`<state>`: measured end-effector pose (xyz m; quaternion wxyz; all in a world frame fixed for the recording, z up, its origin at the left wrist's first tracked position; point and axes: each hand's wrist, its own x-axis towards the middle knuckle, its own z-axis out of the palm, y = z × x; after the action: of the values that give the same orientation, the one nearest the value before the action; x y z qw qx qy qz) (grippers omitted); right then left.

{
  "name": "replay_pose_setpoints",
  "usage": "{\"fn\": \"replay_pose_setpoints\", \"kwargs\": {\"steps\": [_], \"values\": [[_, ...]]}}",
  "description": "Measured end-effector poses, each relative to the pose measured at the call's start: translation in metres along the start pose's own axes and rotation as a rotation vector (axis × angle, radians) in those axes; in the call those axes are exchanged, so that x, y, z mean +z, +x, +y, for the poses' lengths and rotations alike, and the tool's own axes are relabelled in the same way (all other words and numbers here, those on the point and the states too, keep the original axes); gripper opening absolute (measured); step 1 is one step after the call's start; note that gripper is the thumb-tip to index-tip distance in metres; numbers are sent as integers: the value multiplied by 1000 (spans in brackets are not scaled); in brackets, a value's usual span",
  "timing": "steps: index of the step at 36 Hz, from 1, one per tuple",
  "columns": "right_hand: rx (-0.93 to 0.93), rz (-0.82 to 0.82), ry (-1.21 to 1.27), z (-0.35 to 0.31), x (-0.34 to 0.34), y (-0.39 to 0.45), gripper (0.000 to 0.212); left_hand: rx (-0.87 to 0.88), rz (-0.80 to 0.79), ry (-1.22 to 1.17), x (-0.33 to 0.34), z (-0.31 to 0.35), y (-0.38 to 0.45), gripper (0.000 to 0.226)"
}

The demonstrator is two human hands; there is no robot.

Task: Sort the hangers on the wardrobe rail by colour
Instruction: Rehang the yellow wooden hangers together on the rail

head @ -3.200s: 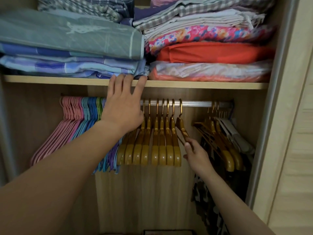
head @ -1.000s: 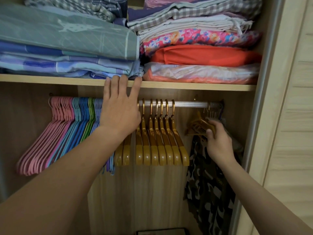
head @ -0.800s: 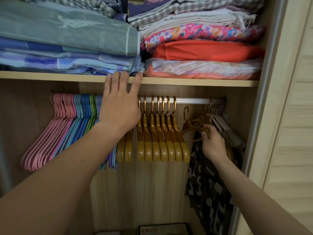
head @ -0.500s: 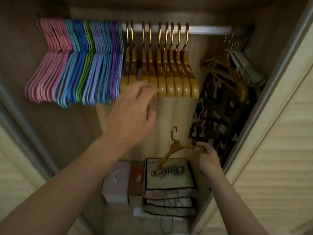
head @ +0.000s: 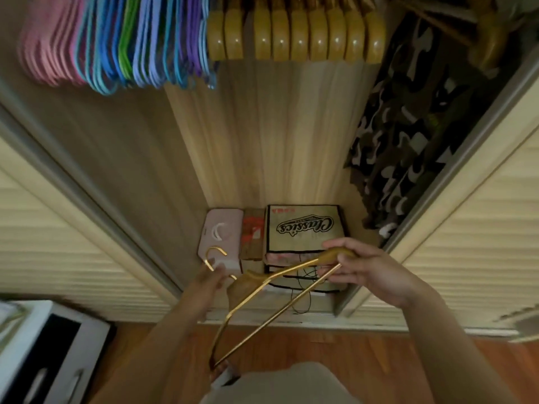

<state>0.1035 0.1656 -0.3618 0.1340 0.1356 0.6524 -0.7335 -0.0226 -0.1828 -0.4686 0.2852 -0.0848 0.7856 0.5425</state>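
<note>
The wardrobe (head: pixel 262 147) stood open, and along its top edge the hangers already hung in colour blocks: pink hangers (head: pixel 49 45) far left, blue and purple hangers (head: pixel 151 45) beside them, gold hangers (head: pixel 297 36) to their right. A camouflage garment (head: pixel 408 126) draped down the right side. Low and near, one loose gold hanger (head: pixel 271 290) lay off the rail, slanted between both hands, probably so it could be turned for rehanging. The right hand (head: pixel 376 272) pinched its shoulder end; the left hand (head: pixel 210 282) curled its fingers at the hook, though blur hid the exact grip.
</note>
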Motion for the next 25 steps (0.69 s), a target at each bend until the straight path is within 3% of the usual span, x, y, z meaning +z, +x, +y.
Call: {"fn": "replay_pose_setpoints", "kwargs": {"steps": [4, 6, 9, 11, 13, 16, 18, 21, 25], "values": [[-26, -49, 75, -2, -5, 2, 40, -57, -279, -230, 1, 30, -40, 50], [-29, -12, 152, 0, -5, 3, 39, -50, -309, -309, 1, 32, -46, 51], [-16, 202, 227, 5, 2, 7, 35, 7, -227, -364, 7, 41, -49, 53], [17, 381, 130, 9, 10, 13, 35, 103, -116, -287, 13, 50, -50, 47], [71, 431, 77, 11, 22, 17, 43, 229, 31, -149, 21, 64, -53, 38], [105, 309, -26, 10, 45, 16, 45, 376, 252, -101, 35, 80, -52, 34], [98, 199, -143, 10, 62, 16, 42, 359, 339, -190, 44, 88, -46, 35], [97, 45, -270, 20, 79, 23, 50, 328, 324, -303, 52, 98, -32, 31], [54, -71, -503, 23, 89, 25, 63, 358, 348, -283, 54, 84, 1, 38]]}}
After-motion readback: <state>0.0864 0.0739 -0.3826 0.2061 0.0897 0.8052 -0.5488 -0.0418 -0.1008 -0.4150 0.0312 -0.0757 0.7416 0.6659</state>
